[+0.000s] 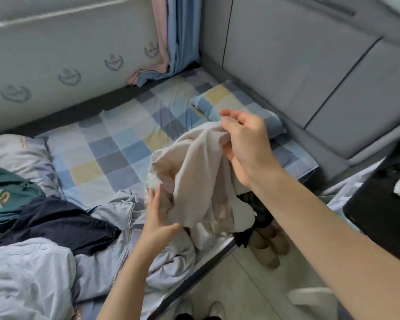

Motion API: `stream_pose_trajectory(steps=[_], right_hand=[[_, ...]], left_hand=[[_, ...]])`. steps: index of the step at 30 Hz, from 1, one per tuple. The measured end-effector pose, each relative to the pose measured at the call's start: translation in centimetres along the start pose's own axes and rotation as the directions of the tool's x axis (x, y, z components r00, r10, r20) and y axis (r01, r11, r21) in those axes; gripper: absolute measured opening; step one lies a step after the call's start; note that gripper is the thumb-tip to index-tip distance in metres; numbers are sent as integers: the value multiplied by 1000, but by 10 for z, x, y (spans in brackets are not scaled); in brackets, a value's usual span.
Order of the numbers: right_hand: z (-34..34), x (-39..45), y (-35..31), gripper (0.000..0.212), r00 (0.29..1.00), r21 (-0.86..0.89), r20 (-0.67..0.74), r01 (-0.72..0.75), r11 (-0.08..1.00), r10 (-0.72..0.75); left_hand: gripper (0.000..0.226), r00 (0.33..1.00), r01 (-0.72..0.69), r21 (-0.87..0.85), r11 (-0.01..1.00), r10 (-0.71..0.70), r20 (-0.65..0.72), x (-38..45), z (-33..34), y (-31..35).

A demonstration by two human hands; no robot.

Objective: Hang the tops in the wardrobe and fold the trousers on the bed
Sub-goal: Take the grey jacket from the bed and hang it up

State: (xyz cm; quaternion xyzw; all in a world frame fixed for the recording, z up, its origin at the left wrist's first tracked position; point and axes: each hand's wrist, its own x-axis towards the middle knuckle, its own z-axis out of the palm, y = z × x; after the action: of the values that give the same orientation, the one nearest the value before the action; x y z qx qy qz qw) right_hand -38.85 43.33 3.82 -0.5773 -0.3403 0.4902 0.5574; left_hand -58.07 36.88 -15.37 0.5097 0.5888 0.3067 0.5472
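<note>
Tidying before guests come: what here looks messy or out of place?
Clothes lie heaped, unfolded, on the bed's near side: a green top, a navy garment and a grey zip jacket. The curtain hem spills onto the bed.

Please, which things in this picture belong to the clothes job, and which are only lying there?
Job: beige garment, held up by right hand, left hand touching it; grey zip jacket; navy garment; green top.
Lying about: pillow, curtain, slippers.

Grey padded headboard (298, 72), tiled floor (252, 285)
</note>
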Motion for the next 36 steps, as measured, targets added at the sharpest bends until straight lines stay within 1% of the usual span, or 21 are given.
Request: stream_pose_trajectory(steps=[2, 4, 5, 7, 10, 12, 15, 16, 17, 18, 20, 21, 22, 24, 25, 27, 29, 30, 32, 34, 36], right_hand=[[8, -12, -29, 25, 998, 2, 16, 66, 998, -66], [13, -26, -56, 32, 991, 7, 26, 131, 991, -131], [16, -31, -65, 36, 987, 15, 34, 158, 987, -158], [17, -44, -86, 43, 974, 38, 35, 222, 974, -223], [11, -60, -115, 45, 950, 91, -7, 310, 946, -311], [3, -67, -133, 46, 924, 97, -56, 382, 919, -378], [-13, -76, -150, 44, 883, 57, -97, 467, 883, -460], [-18, -79, -154, 43, 870, 32, -102, 487, 873, -482], [-22, -80, -156, 43, 859, 8, -102, 505, 863, -501], [-25, -80, -158, 42, 847, -17, -106, 523, 852, -522], [-35, -75, -159, 43, 808, -88, -131, 568, 819, -574], [-42, -70, -158, 44, 779, -148, -154, 590, 794, -608], [-54, -64, -158, 45, 745, -224, -181, 605, 764, -642], [-83, -49, -154, 42, 699, -393, -231, 570, 722, -677], [-99, -41, -150, 40, 699, -464, -252, 520, 717, -669], [-129, -27, -138, 32, 740, -542, -295, 392, 744, -605], [-150, -15, -119, 24, 798, -543, -333, 274, 794, -503], [-156, -11, -109, 21, 831, -540, -328, 226, 811, -450], [-161, -7, -91, 18, 904, -521, -271, 151, 840, -331], [-159, -7, -77, 21, 966, -470, -179, 83, 879, -187], [-155, -11, -67, 25, 995, -492, -73, 20, 871, -64]], left_hand=[[121, 995, -75, 154, 985, 62, 84, -7, 8, 10], [129, 995, -91, 189, 978, 79, 66, -13, 22, 25], [132, 998, -70, 192, 979, 66, 23, -13, 29, 31], [130, 991, -20, 167, 986, 42, -126, -11, 41, 49], [121, 939, 16, 84, 996, 14, -344, -9, 46, 68], [120, 915, 20, 83, 996, 16, -404, -7, 44, 74], [117, 923, 27, 135, 991, 27, -383, -2, 44, 75], [112, 932, 28, 141, 990, 25, -360, 0, 46, 77], [100, 941, 17, 130, 991, 28, -337, 2, 48, 78], [80, 944, -4, 117, 993, 43, -328, 5, 51, 79], [32, 937, -31, 85, 996, 58, -345, 7, 51, 84], [15, 932, -23, 59, 998, 42, -359, 7, 48, 86], [8, 928, -27, 20, 999, 33, -371, 7, 43, 88], [17, 919, -61, -43, 997, 39, -392, 8, 26, 95], [23, 920, -73, -57, 996, 45, -390, 8, 15, 102], [28, 922, -96, -62, 994, 65, -381, 8, -4, 124], [27, 933, -120, -93, 988, 80, -351, 5, -19, 156], [25, 941, -128, -128, 983, 79, -330, 2, -25, 173], [21, 956, -144, -200, 969, 84, -281, -6, -33, 208], [22, 969, -162, -237, 958, 109, -222, -16, -34, 240], [22, 975, -190, -258, 947, 152, -159, -25, -30, 267]])
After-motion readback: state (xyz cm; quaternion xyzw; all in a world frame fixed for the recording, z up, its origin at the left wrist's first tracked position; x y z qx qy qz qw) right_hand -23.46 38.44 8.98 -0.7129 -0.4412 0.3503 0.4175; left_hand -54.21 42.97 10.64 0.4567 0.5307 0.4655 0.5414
